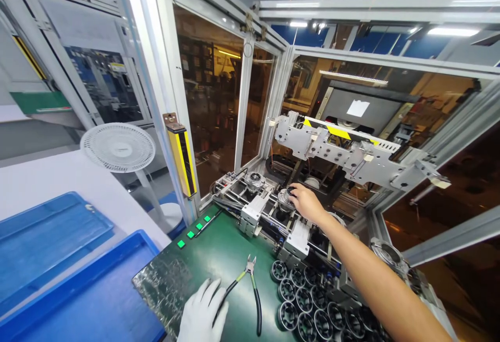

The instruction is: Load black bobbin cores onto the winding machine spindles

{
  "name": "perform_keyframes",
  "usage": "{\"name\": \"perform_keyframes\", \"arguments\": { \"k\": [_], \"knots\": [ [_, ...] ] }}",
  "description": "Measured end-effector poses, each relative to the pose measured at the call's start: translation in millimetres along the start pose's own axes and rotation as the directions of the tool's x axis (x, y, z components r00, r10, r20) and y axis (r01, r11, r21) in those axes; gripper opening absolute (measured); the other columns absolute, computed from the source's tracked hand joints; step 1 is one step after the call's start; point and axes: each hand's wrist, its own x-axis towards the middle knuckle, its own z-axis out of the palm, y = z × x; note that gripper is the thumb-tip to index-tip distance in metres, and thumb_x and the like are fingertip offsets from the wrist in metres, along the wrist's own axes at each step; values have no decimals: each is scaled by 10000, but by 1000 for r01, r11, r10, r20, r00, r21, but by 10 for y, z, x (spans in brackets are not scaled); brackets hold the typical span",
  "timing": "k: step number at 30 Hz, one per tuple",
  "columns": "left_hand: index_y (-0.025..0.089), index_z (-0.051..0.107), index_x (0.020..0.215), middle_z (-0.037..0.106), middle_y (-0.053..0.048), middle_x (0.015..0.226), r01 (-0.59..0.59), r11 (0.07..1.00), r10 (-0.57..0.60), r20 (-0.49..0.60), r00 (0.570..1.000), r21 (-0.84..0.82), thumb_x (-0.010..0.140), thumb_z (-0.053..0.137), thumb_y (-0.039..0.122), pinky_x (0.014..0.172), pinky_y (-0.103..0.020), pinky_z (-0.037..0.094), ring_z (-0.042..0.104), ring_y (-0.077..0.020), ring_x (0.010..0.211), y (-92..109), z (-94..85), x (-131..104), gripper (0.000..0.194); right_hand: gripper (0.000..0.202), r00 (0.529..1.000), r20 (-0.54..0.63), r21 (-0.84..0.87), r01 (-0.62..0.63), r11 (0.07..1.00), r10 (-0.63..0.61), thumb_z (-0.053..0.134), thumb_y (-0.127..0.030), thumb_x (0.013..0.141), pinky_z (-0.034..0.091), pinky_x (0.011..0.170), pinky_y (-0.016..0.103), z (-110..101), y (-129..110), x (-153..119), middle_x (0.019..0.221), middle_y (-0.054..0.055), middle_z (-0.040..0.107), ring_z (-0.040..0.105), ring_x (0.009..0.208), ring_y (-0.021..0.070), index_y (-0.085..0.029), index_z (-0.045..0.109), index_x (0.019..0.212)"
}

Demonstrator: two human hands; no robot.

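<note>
My left hand (203, 313), in a white glove, lies at the bottom of the green work surface (219, 248). Its fingers rest over one handle of the pliers (250, 266), whose jaws are spread and point away from me. My bare right hand (304, 201) reaches into the machine, its fingertips closed on a dark ring part at the top of a round metal fixture (285, 200). Much of that part is hidden by the fingers. Several black and silver rings (288, 316) stand grouped on the green surface, below my right forearm.
Another round fixture (254, 179) sits further left. A metal plate with yellow stripes (336, 149) spans the machine behind my right hand. Blue trays (97, 290) lie on the left, near a white fan (117, 147) and a yellow-black post (182, 162).
</note>
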Motion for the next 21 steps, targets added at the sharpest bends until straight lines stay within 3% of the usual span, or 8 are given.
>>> {"name": "perform_keyframes", "arguments": {
  "k": [5,11,15,21],
  "knots": [
    [234,724,951,756,-31,1075,5,1000,-5,-2,1000,-13,940,451,295,753,-348,566,709,-251,976,2,-12,9,281,214,998,44,-14,44,999,-43,538,-176,909,458,1081,332,-72,25,16,1324,101,620,608,1203,230,-145,750,898],
    [236,711,971,751,-16,1081,-3,1000,3,-24,1000,-9,958,433,305,766,-341,552,698,-240,982,7,-17,23,286,235,999,46,-76,1,997,2,535,-197,916,503,1039,411,-45,-26,5,1340,152,599,642,1142,266,-118,740,999],
    [237,703,979,748,-13,1091,-2,1000,2,-25,1000,-11,964,425,307,764,-337,549,692,-238,987,-1,-7,12,287,214,999,53,-114,16,993,-10,557,-187,901,518,1039,377,-54,-48,30,1322,138,620,648,1147,261,-130,750,978],
    [238,685,991,744,-25,1101,20,999,-22,-34,999,-36,950,449,310,755,-355,551,689,-255,994,7,13,-8,250,358,994,-109,-175,-2,985,-17,469,-143,905,469,1120,417,-300,-13,-164,1378,163,571,569,1275,278,-66,682,1183]
  ]
}}
